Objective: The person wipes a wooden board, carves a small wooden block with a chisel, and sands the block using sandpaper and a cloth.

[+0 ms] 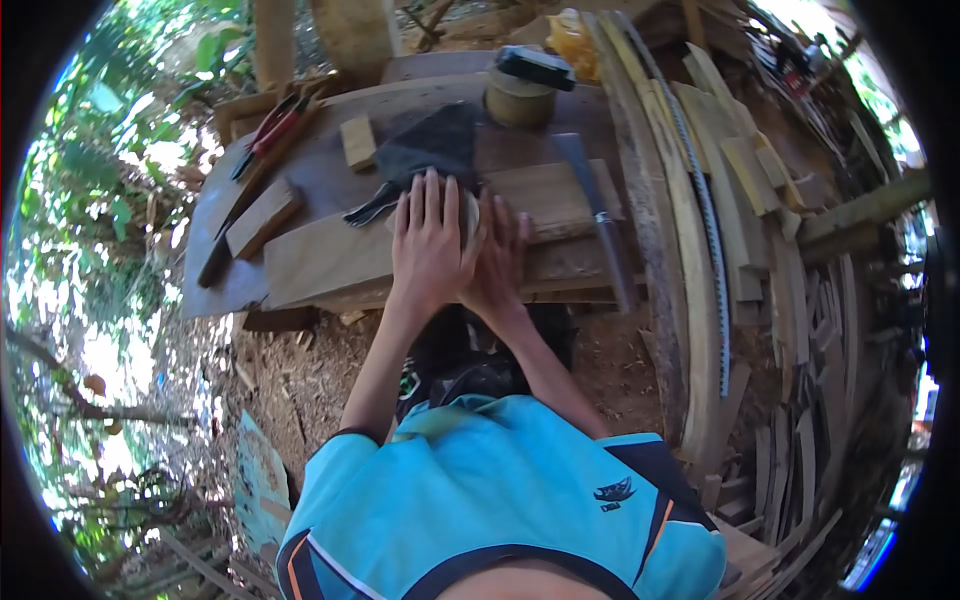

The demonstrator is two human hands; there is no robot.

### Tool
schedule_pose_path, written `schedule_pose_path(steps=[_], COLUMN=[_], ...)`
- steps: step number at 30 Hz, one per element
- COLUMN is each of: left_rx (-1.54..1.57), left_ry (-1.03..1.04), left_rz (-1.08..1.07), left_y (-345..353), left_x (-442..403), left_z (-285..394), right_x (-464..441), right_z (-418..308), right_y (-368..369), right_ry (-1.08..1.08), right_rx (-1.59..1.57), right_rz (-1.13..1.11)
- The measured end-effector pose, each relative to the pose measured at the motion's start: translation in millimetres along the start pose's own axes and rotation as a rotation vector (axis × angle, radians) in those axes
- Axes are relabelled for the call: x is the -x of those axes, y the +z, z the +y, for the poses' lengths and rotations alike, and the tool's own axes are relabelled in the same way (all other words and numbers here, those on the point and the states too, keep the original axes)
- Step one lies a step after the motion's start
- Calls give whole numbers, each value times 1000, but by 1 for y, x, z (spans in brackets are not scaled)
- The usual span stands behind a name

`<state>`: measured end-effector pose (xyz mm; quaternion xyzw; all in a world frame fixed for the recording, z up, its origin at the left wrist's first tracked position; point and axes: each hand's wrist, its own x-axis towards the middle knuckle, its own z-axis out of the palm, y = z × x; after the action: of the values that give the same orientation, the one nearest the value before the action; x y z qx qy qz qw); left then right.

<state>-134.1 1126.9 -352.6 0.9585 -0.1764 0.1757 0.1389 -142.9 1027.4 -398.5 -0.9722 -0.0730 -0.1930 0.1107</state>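
Note:
My left hand (430, 235) lies with its fingers stretched forward on a pale wooden piece (469, 215), above the wooden board (335, 252) near the bench's front edge. Right beside it, my right hand (498, 245) rests against the same piece, its fingers spread over the board. The two hands touch each other. Just beyond the fingertips is a dark cloth (430, 143), one end of it trailing left onto the board. A chisel-like tool with a broad blade (592, 195) lies across the board to the right of my hands.
Red-handled pliers (275, 130), a small wood block (358, 142) and a larger block (265, 218) lie on the bench's left. A round container (520, 98) with a dark object on top stands at the back. Long planks (650, 200) and a saw blade (705, 210) run along the right.

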Motion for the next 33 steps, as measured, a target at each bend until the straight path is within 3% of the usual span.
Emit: schedule_pose_path(steps=[2, 5, 9, 11, 15, 18, 22, 23, 27, 29, 32, 33], left_rx=[-7, 48, 36, 19, -35, 18, 23, -21, 138, 313, 830, 840], left_ry=[29, -59, 109, 97, -26, 59, 7, -24, 49, 59, -97, -67], left_rz=[3, -48, -45, -65, -56, -61, -90, -95, -111, -159, 5, 86], left_y=[-4, -4, -7, -6, -1, -7, 5, 6, -20, -32, -47, -46], left_x=[2, -24, 7, -8, -16, 20, -20, -30, 23, 46, 59, 61], left_z=[-1, -29, -9, -19, -28, 1, -24, -32, 12, 18, -3, -10], right_x=[2, 2, 2, 3, 7, 8, 8, 7, 9, 3, 3, 2], right_z=[-1, -4, -2, 0, -3, 2, -1, -2, 15, 9, 3, 3], right_y=[7, -6, 5, 9, -3, 6, -4, -8, 27, 11, -15, -14], right_ry=[-29, 23, -30, -45, 11, -88, 10, 15, -126, -41, -15, -4], right_rx=[-25, -220, 21, 118, -214, 269, -228, -228, 69, -292, -716, -820], right_rz=[59, -26, 18, 40, 14, 53, 31, 16, 232, 203, 186, 195])
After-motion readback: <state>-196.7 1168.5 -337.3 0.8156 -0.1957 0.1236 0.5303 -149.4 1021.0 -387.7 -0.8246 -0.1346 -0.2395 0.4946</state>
